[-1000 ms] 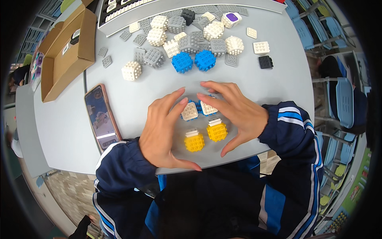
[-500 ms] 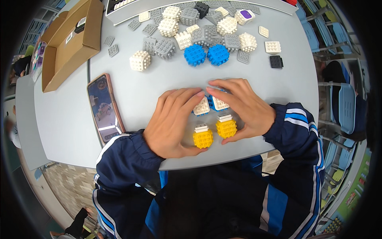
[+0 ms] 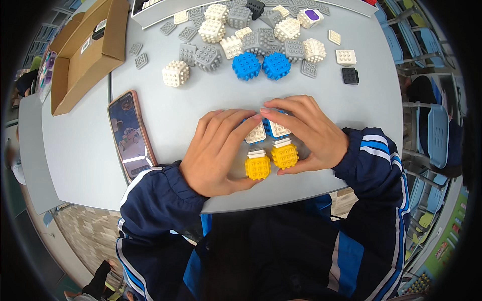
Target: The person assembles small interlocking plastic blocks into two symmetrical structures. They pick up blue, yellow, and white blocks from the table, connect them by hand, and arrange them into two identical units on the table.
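Head view: grey table (image 3: 201, 95) fills middle.
Cardboard box (image 3: 114, 30): open, upper left.
Left hand (image 3: 216, 155): curled inward; can't tell if squeezing.
Right hand (image 3: 319, 136): curled inward, mirrored; can't tell if squeezing.
Phone (image 3: 131, 133): left of left hand.
Yellow blocks (image 3: 258, 166): two, between hands, one by each thumb.
White-faced blue blocks (image 3: 255, 134): just beyond, by fingertips.

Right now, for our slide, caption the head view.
Left hand and right hand cup yellow blocks and white-topped blue blocks.
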The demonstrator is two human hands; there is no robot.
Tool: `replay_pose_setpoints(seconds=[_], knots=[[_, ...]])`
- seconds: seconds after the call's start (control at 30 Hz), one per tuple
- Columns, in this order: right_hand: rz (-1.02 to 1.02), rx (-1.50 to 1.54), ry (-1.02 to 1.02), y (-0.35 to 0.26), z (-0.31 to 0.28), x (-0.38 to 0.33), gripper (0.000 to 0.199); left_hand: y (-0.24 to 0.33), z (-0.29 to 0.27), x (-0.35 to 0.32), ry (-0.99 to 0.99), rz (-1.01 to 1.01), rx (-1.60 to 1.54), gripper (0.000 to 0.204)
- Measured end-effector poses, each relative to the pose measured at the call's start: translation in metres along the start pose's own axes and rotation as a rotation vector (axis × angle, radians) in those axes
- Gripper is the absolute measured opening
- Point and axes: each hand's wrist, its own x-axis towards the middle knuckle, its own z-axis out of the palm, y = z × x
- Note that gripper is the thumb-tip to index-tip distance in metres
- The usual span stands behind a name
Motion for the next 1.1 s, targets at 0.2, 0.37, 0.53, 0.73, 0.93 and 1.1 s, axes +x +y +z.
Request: replay_pose_setpoints(seconds=[0.2,0.37,0.53,0.73,0.93,1.1], knots=[[-0.011,0.006,0.030,0.0008,0.0021,0.0006,0.108,0.0004,-0.0002,0.0005,0.010,-0.007,0.004,0.100],[-0.015,0.005,0.049,0.0001,0.0020,0.0014,0.106,0.0022,-0.0014,0.0030,0.029,-0.013,-0.002,0.089],[-0.027,0.013,0.063,0.0017,0.0024,0.0018,0.101,0.0019,-0.0008,0.0025,0.032,-0.019,0.014,0.088],[-0.047,0.007,0.091,0.0034,0.0061,0.0007,0.099,0.0021,-0.0006,0.0040,0.040,-0.008,0.018,0.086],[-0.041,0.050,0.074,0.0035,0.0058,0.0014,0.099,0.0027,-0.0016,0.0045,0.035,-0.010,0.006,0.086],[0.023,0.158,0.045,0.0007,0.0021,0.0022,0.106,-0.0008,0.0000,0.0027,0.022,-0.004,0.003,0.093]])
